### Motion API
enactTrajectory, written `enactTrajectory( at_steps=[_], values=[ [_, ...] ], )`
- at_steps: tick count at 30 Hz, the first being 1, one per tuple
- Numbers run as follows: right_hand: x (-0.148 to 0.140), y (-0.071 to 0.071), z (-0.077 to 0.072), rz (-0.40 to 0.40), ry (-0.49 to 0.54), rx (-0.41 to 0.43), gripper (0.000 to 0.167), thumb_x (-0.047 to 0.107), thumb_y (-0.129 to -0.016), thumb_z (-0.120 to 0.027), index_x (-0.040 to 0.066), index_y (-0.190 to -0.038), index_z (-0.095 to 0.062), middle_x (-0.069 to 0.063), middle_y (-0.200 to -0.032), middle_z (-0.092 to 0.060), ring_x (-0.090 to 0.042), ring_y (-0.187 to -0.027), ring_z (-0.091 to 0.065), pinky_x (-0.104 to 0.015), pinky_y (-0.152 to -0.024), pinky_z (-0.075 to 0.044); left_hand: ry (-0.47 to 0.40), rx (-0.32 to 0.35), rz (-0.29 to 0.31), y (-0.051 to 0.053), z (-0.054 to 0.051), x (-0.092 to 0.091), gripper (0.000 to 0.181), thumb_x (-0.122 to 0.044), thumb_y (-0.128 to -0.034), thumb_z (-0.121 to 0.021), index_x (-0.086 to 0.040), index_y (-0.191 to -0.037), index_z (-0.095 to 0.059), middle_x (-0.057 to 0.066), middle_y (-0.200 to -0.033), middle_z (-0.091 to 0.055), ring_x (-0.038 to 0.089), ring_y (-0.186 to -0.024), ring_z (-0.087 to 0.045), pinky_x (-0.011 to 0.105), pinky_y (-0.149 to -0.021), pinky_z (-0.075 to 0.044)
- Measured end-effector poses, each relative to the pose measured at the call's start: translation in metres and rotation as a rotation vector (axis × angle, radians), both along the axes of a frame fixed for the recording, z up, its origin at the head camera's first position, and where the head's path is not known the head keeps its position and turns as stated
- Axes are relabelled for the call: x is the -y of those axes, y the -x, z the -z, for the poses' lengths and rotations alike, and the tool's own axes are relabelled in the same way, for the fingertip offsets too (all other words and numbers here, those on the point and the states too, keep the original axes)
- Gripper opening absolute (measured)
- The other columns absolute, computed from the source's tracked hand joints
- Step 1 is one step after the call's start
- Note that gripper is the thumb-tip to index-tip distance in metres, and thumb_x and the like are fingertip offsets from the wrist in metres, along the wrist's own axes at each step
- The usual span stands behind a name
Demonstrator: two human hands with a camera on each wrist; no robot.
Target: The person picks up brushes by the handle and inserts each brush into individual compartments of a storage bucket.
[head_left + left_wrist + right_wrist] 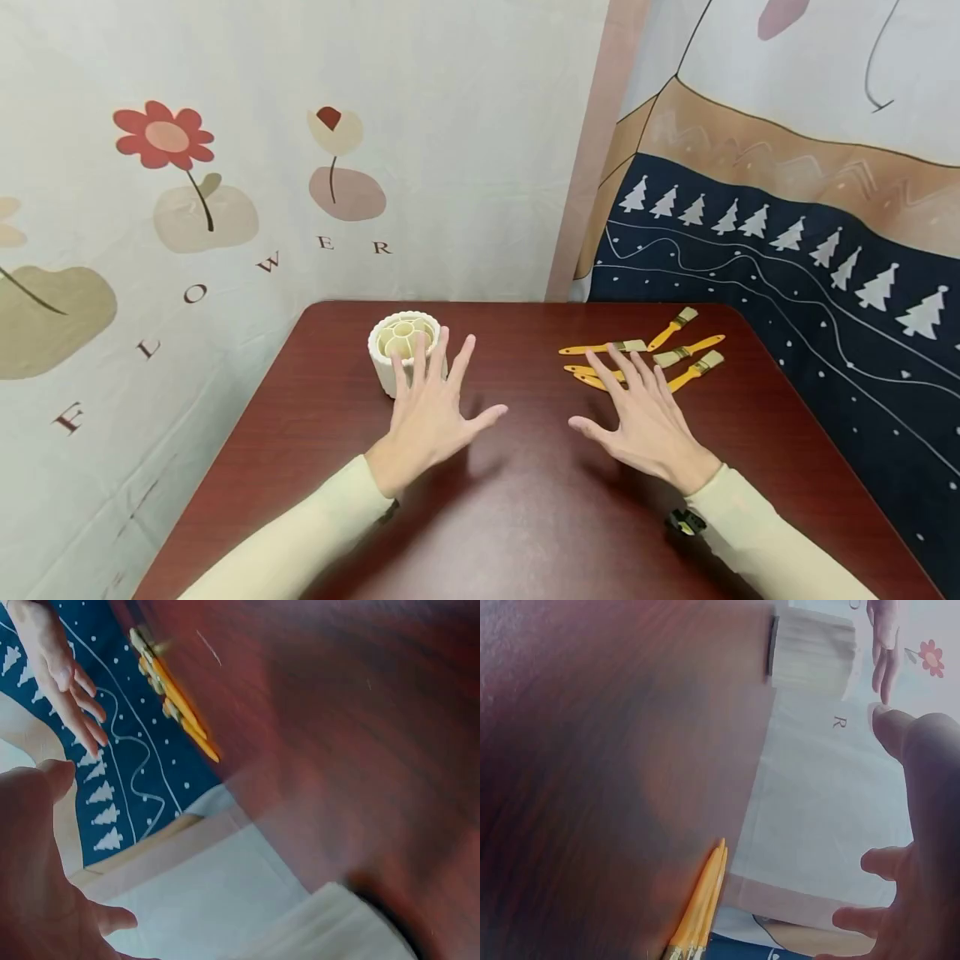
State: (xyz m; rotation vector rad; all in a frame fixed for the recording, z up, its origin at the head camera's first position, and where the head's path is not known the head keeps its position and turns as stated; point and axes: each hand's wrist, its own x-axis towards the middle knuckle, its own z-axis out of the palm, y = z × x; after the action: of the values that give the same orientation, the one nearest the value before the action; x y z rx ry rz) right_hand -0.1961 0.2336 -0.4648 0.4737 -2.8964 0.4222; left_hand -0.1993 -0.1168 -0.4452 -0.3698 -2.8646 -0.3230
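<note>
My left hand [431, 414] hovers over the table with its fingers spread, holding nothing. Just beyond its fingertips stands a round cream holder [384, 364], ribbed outside and divided into several compartments; the fingers hide part of it. My right hand [647, 421] is also raised, fingers apart and nothing in it. Ahead of that hand lie several flat paintbrushes with yellow handles and pale bristles, among them one brush [672, 327] at the back and another [705, 364] at the right. The right fingers partly cover some brushes. In the right wrist view, yellow brush handles [702, 894] lie close together.
Both hands are above a dark red-brown wooden table [517, 517]. Behind it hangs a pale cloth [465, 150] with printed flowers and letters. To the right is a dark blue cloth [750, 250] with white trees. A dark wrist device [686, 522] sits at the right cuff.
</note>
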Motion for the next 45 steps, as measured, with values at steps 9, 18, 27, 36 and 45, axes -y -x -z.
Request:
enactTrajectory(
  at_steps=[9, 18, 27, 36, 45],
  values=[
    [-0.006, 0.009, -0.001, -0.014, 0.022, -0.018, 0.104, 0.078, -0.101, -0.074, 0.030, -0.185, -0.034, -0.019, -0.187, -0.039, -0.054, -0.168, -0.041, -0.082, -0.138, -0.030, -0.083, -0.038, -0.043, 0.017, 0.000, 0.023, 0.113, -0.082, -0.0995, -0.072, -0.028, -0.187, -0.025, 0.018, -0.196, -0.019, 0.054, -0.183, -0.010, 0.091, -0.138, -0.007],
    [-0.020, 0.023, 0.006, -0.027, 0.025, -0.037, 0.097, 0.071, -0.103, -0.076, 0.028, -0.182, -0.041, -0.018, -0.182, -0.048, -0.053, -0.162, -0.049, -0.080, -0.131, -0.042, -0.200, -0.009, -0.113, 0.038, -0.001, 0.057, 0.110, -0.070, -0.0999, -0.080, -0.023, -0.185, -0.029, 0.020, -0.196, -0.015, 0.055, -0.182, -0.009, 0.089, -0.139, -0.010],
    [-0.035, 0.036, 0.008, -0.026, 0.020, 0.022, 0.084, 0.061, -0.108, -0.077, 0.022, -0.177, -0.050, -0.021, -0.175, -0.052, -0.053, -0.155, -0.054, -0.082, -0.122, -0.050, -0.329, 0.029, -0.141, 0.052, 0.004, 0.081, 0.098, -0.052, -0.1028, -0.080, -0.020, -0.183, -0.034, 0.023, -0.193, -0.018, 0.056, -0.175, -0.025, 0.086, -0.110, -0.056],
    [-0.051, 0.049, 0.015, -0.035, 0.011, 0.068, 0.068, 0.043, -0.106, -0.086, 0.016, -0.164, -0.065, -0.022, -0.158, -0.064, -0.050, -0.146, -0.061, -0.078, -0.114, -0.058, -0.379, 0.013, -0.131, 0.056, 0.004, 0.086, 0.084, -0.047, -0.1020, -0.081, -0.019, -0.173, -0.047, 0.026, -0.183, -0.033, 0.060, -0.153, -0.046, 0.075, -0.104, -0.061],
    [-0.060, 0.050, 0.021, -0.037, 0.026, 0.091, 0.049, 0.032, -0.105, -0.088, 0.013, -0.148, -0.077, -0.018, -0.142, -0.072, -0.041, -0.130, -0.069, -0.070, -0.104, -0.065, -0.400, 0.003, -0.096, 0.054, 0.003, 0.085, 0.083, -0.048, -0.1015, -0.086, -0.023, -0.173, -0.051, 0.024, -0.180, -0.040, 0.059, -0.154, -0.048, 0.075, -0.105, -0.060]
  ],
)
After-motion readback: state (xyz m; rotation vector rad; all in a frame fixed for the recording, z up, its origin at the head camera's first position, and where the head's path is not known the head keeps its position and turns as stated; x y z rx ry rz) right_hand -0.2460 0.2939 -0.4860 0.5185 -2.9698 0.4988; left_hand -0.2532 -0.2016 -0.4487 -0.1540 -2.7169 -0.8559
